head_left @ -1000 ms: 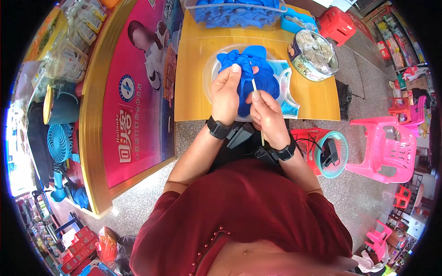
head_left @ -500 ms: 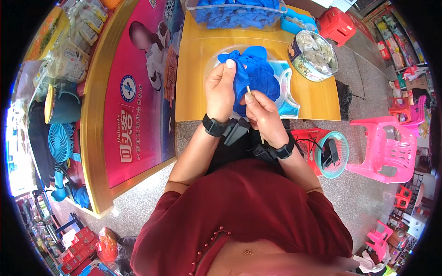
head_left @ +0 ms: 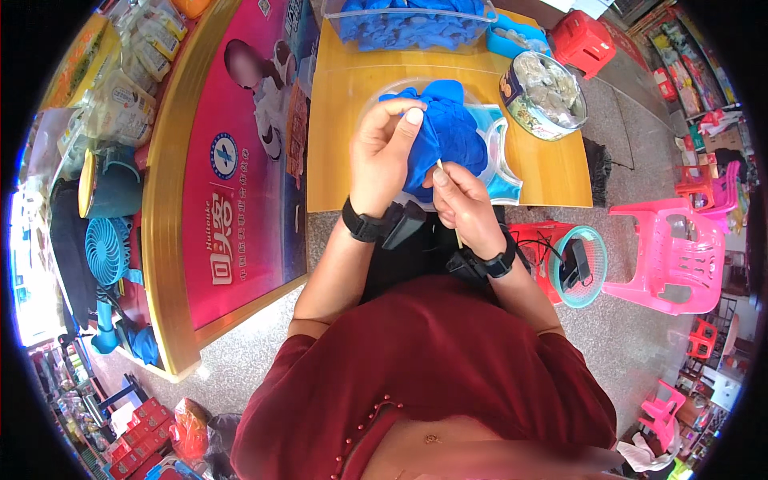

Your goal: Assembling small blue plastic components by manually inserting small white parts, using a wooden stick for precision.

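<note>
My left hand pinches a piece of blue fabric between thumb and fingers, above a round clear bowl. A heap of similar blue pieces fills the bowl. In my right hand is a thin pale stick, gripped between thumb and forefinger. Its upper tip meets the lower part of the held blue piece; whether it goes inside the fabric is hidden. The stick's lower end shows below my right palm. Black bands with dark boxes sit on both my wrists.
On the yellow table stand a clear bin of blue pieces, a small blue basket and a round tin with bagged contents. A teal-and-white item lies beside the bowl. Right are a green basket and pink chair.
My left thumb and fingers have shifted slightly right along the top of the blue piece. My right hand has moved slightly right and down with the stick.
</note>
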A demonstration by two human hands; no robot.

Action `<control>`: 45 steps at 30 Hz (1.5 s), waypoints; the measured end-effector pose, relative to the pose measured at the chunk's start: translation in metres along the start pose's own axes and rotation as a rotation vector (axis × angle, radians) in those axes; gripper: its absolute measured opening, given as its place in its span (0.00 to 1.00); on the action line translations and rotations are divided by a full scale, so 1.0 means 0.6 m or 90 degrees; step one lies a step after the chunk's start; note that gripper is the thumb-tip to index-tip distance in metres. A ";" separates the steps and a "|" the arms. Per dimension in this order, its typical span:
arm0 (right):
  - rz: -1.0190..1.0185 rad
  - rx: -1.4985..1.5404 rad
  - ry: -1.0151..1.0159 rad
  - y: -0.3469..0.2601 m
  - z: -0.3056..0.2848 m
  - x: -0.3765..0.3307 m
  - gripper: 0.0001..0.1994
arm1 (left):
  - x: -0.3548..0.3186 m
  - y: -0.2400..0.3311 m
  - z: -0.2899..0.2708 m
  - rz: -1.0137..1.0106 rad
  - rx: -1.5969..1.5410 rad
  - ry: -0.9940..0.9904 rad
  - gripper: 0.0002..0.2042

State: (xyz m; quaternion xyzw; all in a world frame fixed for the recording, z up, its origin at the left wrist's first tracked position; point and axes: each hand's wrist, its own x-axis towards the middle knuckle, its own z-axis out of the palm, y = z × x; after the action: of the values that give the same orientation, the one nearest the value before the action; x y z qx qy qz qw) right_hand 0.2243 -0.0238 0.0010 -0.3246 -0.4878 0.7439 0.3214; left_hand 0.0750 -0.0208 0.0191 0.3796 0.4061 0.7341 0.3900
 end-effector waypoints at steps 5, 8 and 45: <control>-0.071 -0.003 -0.007 0.024 -0.001 0.002 0.13 | -0.001 -0.002 -0.007 -0.006 -0.059 -0.006 0.04; -0.097 0.026 0.008 0.027 0.000 -0.001 0.13 | -0.005 -0.003 -0.005 -0.018 -0.116 0.023 0.04; 0.103 0.152 -0.027 0.006 -0.013 -0.006 0.09 | -0.002 -0.023 0.001 -0.076 -0.017 0.030 0.07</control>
State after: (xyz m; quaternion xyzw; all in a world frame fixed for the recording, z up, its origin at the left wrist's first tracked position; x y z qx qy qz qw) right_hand 0.2323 -0.0237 -0.0043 -0.3064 -0.3745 0.8268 0.2868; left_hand 0.0796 -0.0165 0.0071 0.3324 0.4274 0.7234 0.4285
